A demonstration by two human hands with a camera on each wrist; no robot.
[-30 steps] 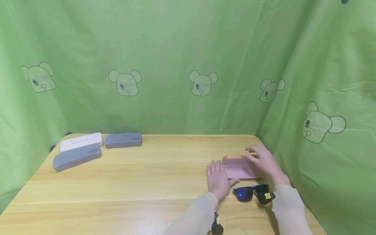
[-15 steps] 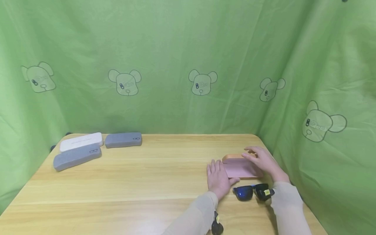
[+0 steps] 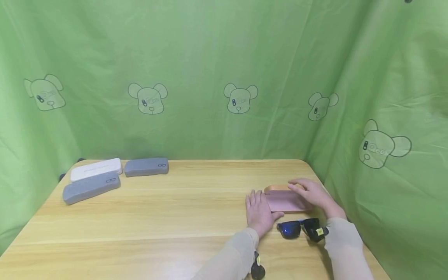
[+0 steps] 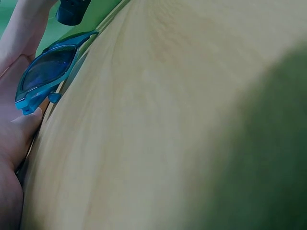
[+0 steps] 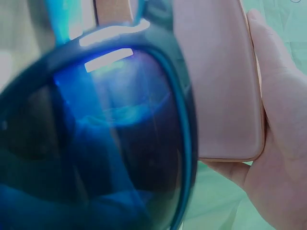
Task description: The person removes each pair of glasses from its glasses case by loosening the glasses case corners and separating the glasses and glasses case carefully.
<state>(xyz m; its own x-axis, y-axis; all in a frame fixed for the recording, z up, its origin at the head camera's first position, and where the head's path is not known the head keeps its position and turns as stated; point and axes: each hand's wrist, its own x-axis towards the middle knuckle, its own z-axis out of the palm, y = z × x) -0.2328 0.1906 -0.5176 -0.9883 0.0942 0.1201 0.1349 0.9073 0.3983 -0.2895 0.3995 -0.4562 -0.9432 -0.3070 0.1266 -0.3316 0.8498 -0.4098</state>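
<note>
We see the left hand [image 3: 260, 217] laid on the pale wooden table [image 3: 157, 225], fingers straight and gripping nothing, at the left end of an open, oblong orange case with pink lining [image 3: 287, 202]. The right hand [image 3: 315, 194] curves its fingers and thumb round the case's raised lid – contact at the fingertips we cannot make out. Black-framed sunglasses with blue lenses [image 3: 290, 230] lie just in front of the case, on the table's right side.

head view looking forward and down, most of wooden table [image 3: 157, 225] and green bear-print curtain [image 3: 196, 50] inside it, left wrist view low over the table, tilted, right wrist view very near to blue-lensed sunglasses [image 5: 124, 124], which all three views share
</note>
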